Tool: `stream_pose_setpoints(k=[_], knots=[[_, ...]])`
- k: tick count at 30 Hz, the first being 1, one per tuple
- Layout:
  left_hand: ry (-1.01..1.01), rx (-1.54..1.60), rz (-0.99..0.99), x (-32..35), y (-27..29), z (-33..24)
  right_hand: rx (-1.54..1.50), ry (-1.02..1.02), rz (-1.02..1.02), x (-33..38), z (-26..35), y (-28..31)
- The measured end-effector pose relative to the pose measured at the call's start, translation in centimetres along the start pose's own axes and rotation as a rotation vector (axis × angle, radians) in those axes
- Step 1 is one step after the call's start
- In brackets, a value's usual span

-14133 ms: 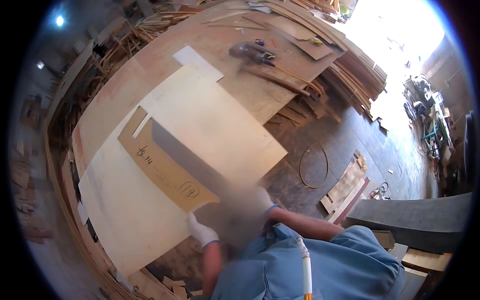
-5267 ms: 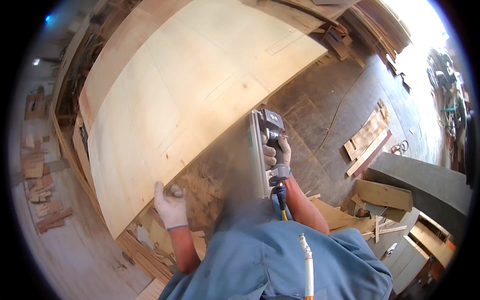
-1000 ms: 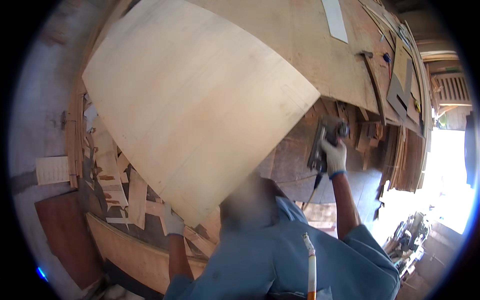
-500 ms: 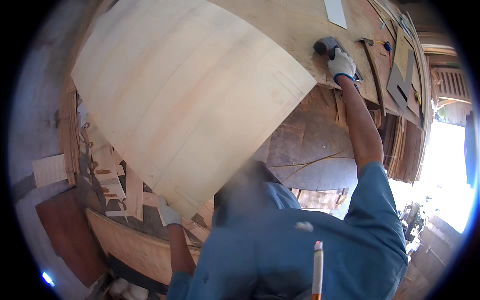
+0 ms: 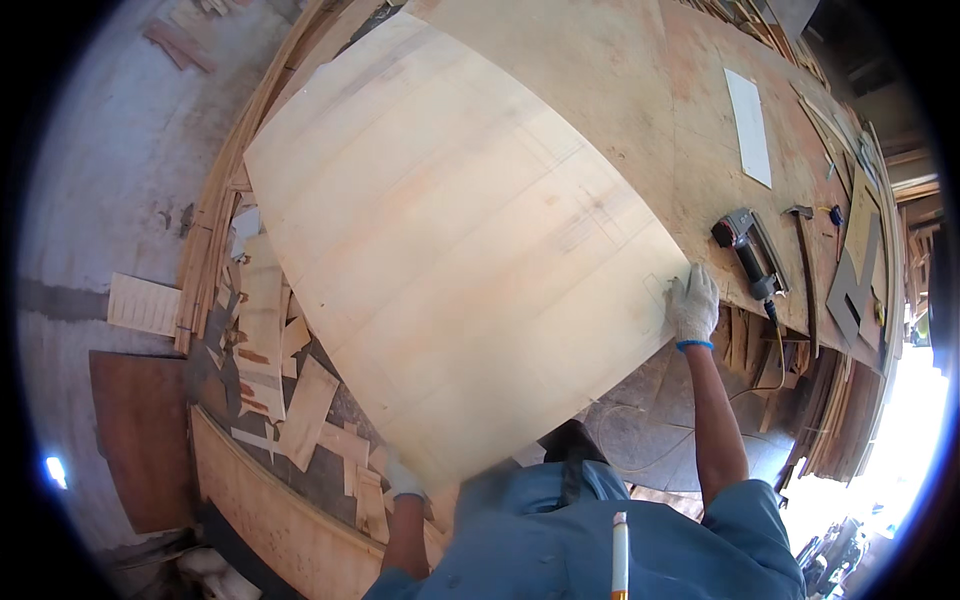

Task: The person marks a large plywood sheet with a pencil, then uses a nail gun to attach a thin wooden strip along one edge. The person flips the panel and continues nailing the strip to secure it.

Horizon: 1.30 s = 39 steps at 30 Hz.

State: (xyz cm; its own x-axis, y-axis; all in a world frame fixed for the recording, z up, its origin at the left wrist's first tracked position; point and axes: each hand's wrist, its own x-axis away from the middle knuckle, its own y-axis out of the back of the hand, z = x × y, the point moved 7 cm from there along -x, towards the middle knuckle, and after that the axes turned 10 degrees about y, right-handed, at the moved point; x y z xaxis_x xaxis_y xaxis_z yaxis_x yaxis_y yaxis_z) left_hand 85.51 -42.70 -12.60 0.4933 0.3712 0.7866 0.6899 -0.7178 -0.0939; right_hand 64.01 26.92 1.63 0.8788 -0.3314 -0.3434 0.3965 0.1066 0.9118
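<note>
Right hand clamped on plywood sheet near corner; left hand grip unclear. Rightward swing could knock nail gun.

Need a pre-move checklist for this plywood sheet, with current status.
1. Right hand on the plywood sheet, at its right corner: ok.
2. Left hand grip at the near edge: cannot tell, fingers mostly hidden.
3. Nail gun out of both hands and apart from the sheet: ok, lies on the workbench.
4. Hose off the nail gun: not ok, attached.
5. Cigarette kept away: not ok, in view at the bottom; whether lit, cannot tell.
</note>
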Motion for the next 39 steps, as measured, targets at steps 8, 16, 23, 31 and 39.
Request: stream_pose_setpoints(k=[8,16,23,31,39], knots=[[-0.011,-0.099,0.045,-5.1,6.2,-4.5,-0.034,-0.202,0.217,7.1,2.5,2.0],[0.024,-0.408,0.063,-9.7,11.8,-17.1,-0.601,-0.964,0.098,25.3,4.4,-4.5],[-0.046,-0.471,0.132,-17.5,1.6,-32.0,-0.676,-1.026,-0.09,30.8,12.0,-9.0],[-0.758,-1.156,-0.021,-28.5,-20.2,-59.0,-0.363,-0.709,0.405,27.3,30.7,-11.4],[-0.737,-0.792,0.256,-12.7,-23.5,-37.1,-0.347,-0.1,0.38,22.4,32.7,-7.0]])
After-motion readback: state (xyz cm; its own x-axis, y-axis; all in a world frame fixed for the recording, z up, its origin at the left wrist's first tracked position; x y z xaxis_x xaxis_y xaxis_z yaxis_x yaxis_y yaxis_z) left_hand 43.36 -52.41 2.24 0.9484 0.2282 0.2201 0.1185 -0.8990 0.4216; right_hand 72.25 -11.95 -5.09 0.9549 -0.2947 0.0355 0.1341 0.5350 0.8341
